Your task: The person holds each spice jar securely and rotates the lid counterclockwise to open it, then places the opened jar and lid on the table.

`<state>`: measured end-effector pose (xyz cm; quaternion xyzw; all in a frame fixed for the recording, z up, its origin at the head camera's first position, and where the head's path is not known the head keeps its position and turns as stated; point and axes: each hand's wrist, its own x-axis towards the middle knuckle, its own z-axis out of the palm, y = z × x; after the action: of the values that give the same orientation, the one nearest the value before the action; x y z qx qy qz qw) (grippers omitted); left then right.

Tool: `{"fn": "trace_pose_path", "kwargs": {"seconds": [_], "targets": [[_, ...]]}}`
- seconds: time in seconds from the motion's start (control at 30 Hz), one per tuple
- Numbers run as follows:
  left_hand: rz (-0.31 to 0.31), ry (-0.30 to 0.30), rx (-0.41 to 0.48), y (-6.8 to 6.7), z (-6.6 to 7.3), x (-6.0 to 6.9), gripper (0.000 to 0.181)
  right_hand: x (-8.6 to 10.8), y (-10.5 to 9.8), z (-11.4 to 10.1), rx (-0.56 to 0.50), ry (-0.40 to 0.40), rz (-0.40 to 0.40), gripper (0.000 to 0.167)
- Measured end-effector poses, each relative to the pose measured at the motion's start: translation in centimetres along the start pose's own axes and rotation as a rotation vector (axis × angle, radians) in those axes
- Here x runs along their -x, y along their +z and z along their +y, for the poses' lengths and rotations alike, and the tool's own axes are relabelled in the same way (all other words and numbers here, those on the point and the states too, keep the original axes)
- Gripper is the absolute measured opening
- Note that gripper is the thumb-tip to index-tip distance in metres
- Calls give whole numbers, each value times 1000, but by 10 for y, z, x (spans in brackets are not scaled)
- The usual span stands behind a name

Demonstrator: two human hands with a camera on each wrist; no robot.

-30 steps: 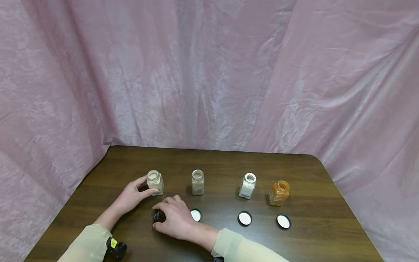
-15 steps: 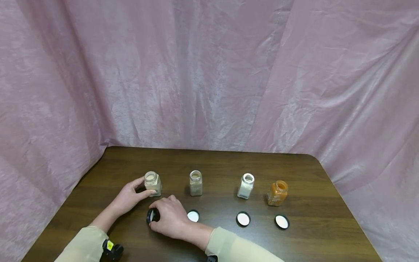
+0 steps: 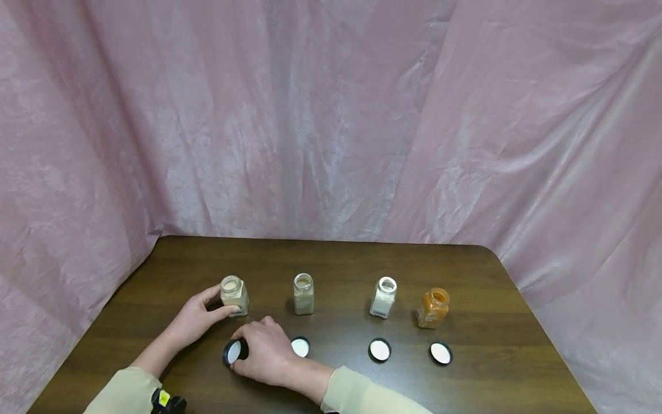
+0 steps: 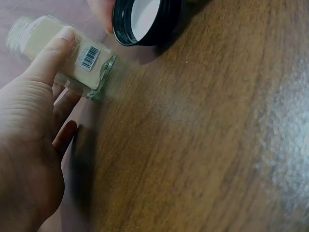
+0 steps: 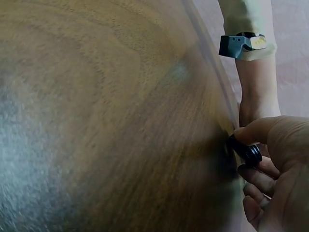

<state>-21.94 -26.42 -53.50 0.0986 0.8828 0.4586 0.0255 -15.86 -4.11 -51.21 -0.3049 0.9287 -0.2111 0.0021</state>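
At the left of the table, my left hand [image 3: 192,322] grips a square glass jar [image 3: 235,298] of pale powder between thumb and fingers. Its mouth is uncovered, and the left wrist view shows a barcode label [image 4: 88,58] on its side. In front of that jar, my right hand [image 3: 266,352] pinches a black screw lid [image 3: 234,352] by its rim. The lid stands tilted on edge, its white inside facing left, close to the tabletop. In the right wrist view thumb and fingertips hold the lid [image 5: 245,151] from opposite sides.
Three more uncovered jars stand in a row: one with greyish powder [image 3: 303,296], one with white contents [image 3: 383,299], one with orange powder [image 3: 433,310]. Lids with white insides up lie in front of them: a near lid [image 3: 300,347], a middle lid [image 3: 380,350], a right lid [image 3: 441,353].
My right hand has turned the black lid over so that its white inside shows, moving it slightly left. My left hand keeps its grip on the jar. The whole view has shifted a little.
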Motion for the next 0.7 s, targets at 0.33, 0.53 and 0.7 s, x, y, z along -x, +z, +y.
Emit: {"fn": "trace_pose_path", "kwargs": {"seconds": [0.33,0.53,0.7], "targets": [[5,12,-25,1,2,0,74,-2,-2,-4,59,16,13,41],[2,15,-18,1,2,0,74,-4,0,-6,97,34,20,43],[-2,23,-13,1,1,0,74,-6,2,-7,127,60,8,43]]}}
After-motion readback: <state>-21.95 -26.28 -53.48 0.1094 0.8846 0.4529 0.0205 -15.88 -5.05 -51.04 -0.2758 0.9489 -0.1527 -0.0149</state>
